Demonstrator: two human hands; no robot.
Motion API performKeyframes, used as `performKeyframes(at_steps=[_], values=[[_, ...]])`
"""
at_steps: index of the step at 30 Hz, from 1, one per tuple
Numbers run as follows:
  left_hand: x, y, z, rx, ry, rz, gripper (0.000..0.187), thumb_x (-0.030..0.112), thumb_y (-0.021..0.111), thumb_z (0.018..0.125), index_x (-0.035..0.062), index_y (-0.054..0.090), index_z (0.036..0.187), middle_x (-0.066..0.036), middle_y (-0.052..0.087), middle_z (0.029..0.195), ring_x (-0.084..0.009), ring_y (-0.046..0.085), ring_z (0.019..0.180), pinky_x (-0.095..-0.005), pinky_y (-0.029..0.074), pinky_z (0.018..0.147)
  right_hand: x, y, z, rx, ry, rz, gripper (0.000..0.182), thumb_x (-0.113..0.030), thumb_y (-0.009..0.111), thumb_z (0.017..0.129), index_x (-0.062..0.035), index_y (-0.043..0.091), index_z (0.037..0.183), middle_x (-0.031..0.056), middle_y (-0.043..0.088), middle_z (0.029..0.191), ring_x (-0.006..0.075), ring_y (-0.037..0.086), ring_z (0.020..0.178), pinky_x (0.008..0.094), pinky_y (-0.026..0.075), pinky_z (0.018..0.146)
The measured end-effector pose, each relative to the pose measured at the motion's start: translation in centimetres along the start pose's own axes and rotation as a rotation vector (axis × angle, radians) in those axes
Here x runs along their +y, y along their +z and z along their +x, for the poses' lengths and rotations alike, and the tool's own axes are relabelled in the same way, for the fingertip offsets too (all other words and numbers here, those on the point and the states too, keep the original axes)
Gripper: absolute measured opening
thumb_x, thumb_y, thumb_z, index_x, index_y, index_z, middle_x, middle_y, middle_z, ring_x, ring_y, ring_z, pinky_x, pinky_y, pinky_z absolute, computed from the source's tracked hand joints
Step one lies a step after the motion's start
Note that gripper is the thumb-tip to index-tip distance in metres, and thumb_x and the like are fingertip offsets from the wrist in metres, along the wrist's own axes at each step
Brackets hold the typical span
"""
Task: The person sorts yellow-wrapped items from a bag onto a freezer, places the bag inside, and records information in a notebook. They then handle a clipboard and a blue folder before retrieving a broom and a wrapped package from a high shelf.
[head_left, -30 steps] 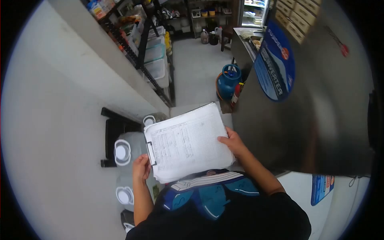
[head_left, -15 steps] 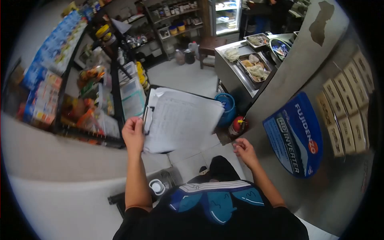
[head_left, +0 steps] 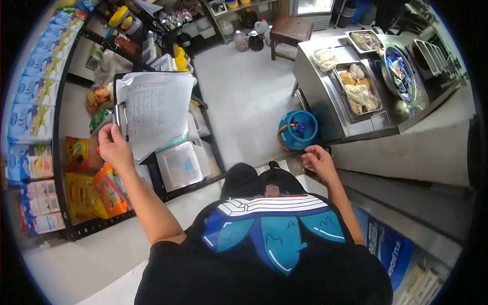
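Storeroom aisle, stocked shelving [head_left: 61, 168] beside the clipboard [head_left: 152, 109]. Left hand [head_left: 114, 147] pinches the clipboard at its clip edge, raised before the shelving; right hand [head_left: 319, 160] hangs loosely curled, empty. Risk: one-handed grip lets loose sheets slip or the clipboard tip.

the clipboard [head_left: 120, 96] is black with a metal clip, and its paper sheets [head_left: 155, 109] are white with a fine grey printed table. the shirt [head_left: 264, 239] is black with a blue graphic and white stripes. the gas cylinder [head_left: 297, 130] is blue with an orange hose. the counter [head_left: 325, 96] is bare silver steel. the stool [head_left: 291, 29] is brown. the shelf rack [head_left: 76, 152] is black; the cartons [head_left: 30, 81] on it are blue and white, the snack bags [head_left: 89, 193] yellow and orange. the floor [head_left: 244, 86] is pale grey.
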State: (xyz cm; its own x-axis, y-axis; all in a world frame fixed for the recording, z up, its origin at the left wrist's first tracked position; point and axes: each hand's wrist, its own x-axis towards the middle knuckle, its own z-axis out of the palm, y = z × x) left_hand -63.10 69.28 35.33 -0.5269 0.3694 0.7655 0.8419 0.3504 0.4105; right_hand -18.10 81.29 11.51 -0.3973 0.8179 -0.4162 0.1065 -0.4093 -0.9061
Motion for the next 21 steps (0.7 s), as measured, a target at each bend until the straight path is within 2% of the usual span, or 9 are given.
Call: performKeyframes(at_steps=[5, 7, 9, 12, 14, 16, 19, 20, 21], values=[[-3.0, 5.0, 2.3, -0.057, -0.093, -0.037, 0.014, 0.013, 0.057, 0.086, -0.0006, 0.058, 0.086, -0.007, 0.061, 0.077, -0.0152, 0.055, 0.071, -0.0295, 0.045, 0.068, -1.3, 0.6, 5.5, -0.015, -0.057, 0.023, 0.019, -0.008, 0.051, 0.087, -0.0020, 0.054, 0.104, 0.0080, 0.064, 0.088, 0.0127, 0.060, 0.073, 0.0268, 0.049, 0.065], [-4.8, 8.1, 3.2, -0.038, 0.076, -0.002, 0.014, 0.013, 0.057, 0.086, -0.0012, 0.057, 0.087, -0.007, 0.060, 0.076, -0.0149, 0.054, 0.070, -0.0300, 0.045, 0.067, -0.1, 0.0, 8.5, 0.005, -0.151, 0.004, 0.018, -0.005, 0.051, 0.086, -0.0022, 0.055, 0.103, 0.0086, 0.063, 0.086, 0.0134, 0.060, 0.072, 0.0269, 0.049, 0.064], [-6.2, 11.6, 4.0, -0.125, 0.024, -0.028, 0.016, 0.014, 0.054, 0.087, -0.0006, 0.057, 0.090, -0.012, 0.060, 0.084, -0.0215, 0.056, 0.078, -0.0329, 0.044, 0.071, -0.5, 0.1, 10.9, 0.064, -0.111, -0.071, 0.016, -0.007, 0.051, 0.087, -0.0037, 0.056, 0.101, 0.0074, 0.064, 0.084, 0.0133, 0.061, 0.071, 0.0265, 0.048, 0.063], [-6.8, 17.7, 5.3, -0.147, 0.031, -0.068, 0.011, 0.009, 0.054, 0.085, -0.0012, 0.055, 0.084, -0.009, 0.058, 0.074, -0.0187, 0.053, 0.068, -0.0319, 0.045, 0.065, -0.5, 1.3, 15.9, 0.112, -0.090, -0.014, 0.017, -0.007, 0.051, 0.087, -0.0030, 0.055, 0.103, 0.0084, 0.064, 0.086, 0.0141, 0.061, 0.072, 0.0264, 0.049, 0.065], [-8.7, 22.1, 6.1, -0.220, -0.067, -0.200, 0.009, 0.008, 0.053, 0.085, -0.0010, 0.055, 0.084, -0.011, 0.058, 0.074, -0.0205, 0.053, 0.067, -0.0328, 0.045, 0.065, -0.9, 2.8, 20.5, 0.142, -0.126, -0.016, 0.018, -0.007, 0.051, 0.087, -0.0021, 0.055, 0.104, 0.0092, 0.064, 0.086, 0.0146, 0.062, 0.075, 0.0266, 0.049, 0.066], [-11.6, 26.5, 6.8, -0.216, 0.036, -0.186, 0.008, 0.006, 0.053, 0.083, -0.0006, 0.056, 0.085, -0.013, 0.058, 0.074, -0.0224, 0.054, 0.067, -0.0330, 0.045, 0.065, -2.3, 4.9, 25.3, 0.146, -0.173, -0.078, 0.019, -0.006, 0.051, 0.087, -0.0013, 0.055, 0.105, 0.0097, 0.064, 0.087, 0.0151, 0.062, 0.076, 0.0269, 0.049, 0.067], [-10.6, 29.6, 7.2, -0.248, 0.019, -0.206, 0.010, 0.006, 0.055, 0.079, 0.0004, 0.059, 0.086, -0.016, 0.060, 0.079, -0.0292, 0.059, 0.073, -0.0365, 0.046, 0.066, -2.3, 7.5, 35.9, 0.070, -0.261, -0.064, 0.017, -0.004, 0.050, 0.087, -0.0017, 0.055, 0.103, 0.0091, 0.064, 0.086, 0.0142, 0.061, 0.076, 0.0259, 0.049, 0.065], [-11.5, 31.2, 7.5, -0.184, 0.148, -0.143, 0.009, 0.004, 0.056, 0.079, 0.0007, 0.059, 0.086, -0.015, 0.060, 0.077, -0.0252, 0.059, 0.069, -0.0338, 0.047, 0.064, -2.9, 9.0, 40.0, 0.046, -0.363, -0.109, 0.016, -0.005, 0.051, 0.087, -0.0015, 0.056, 0.101, 0.0087, 0.063, 0.084, 0.0133, 0.059, 0.071, 0.0254, 0.049, 0.064], [-11.5, 32.2, 8.3, -0.161, 0.161, -0.179, 0.007, 0.004, 0.058, 0.077, 0.0011, 0.059, 0.084, -0.015, 0.060, 0.077, -0.0273, 0.059, 0.067, -0.0342, 0.046, 0.062, -5.7, 11.2, 42.6, 0.020, -0.337, -0.089, 0.013, -0.006, 0.051, 0.087, -0.0015, 0.056, 0.099, 0.0075, 0.063, 0.083, 0.0122, 0.057, 0.069, 0.0246, 0.048, 0.063]])
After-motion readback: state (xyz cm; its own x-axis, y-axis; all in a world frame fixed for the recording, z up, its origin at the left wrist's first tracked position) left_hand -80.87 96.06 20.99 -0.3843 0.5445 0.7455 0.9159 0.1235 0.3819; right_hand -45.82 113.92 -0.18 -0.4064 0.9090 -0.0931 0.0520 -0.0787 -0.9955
